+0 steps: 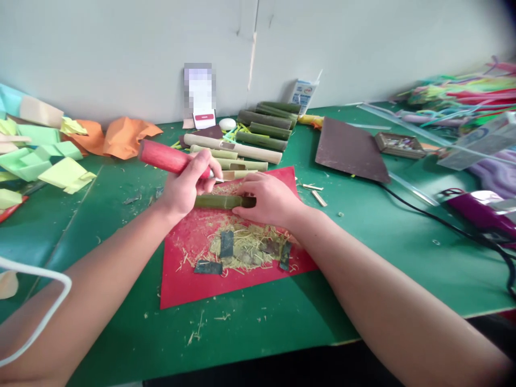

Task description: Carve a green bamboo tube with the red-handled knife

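My left hand (187, 180) is closed around a red-handled carving tool (164, 157). Its thick handle points up to the left, and a short metal tip shows beyond my fingers over the bamboo. A split green bamboo piece (217, 201) lies across the red sheet (181, 285), partly hidden by both hands. My right hand (268, 199) grips its right end, fingers on the far side and thumb on the near side. On the sheet in front lies a heap of bamboo shavings (245, 247) with several dark flat strips (227, 244).
Cut bamboo lengths (262, 141) lie in rows behind my hands. A phone (200, 97) leans on the wall near a drink carton (303, 95). Folded coloured paper (40, 150) is at left. A dark board (350, 148), a purple device (484, 215) and its black cable sit at right.
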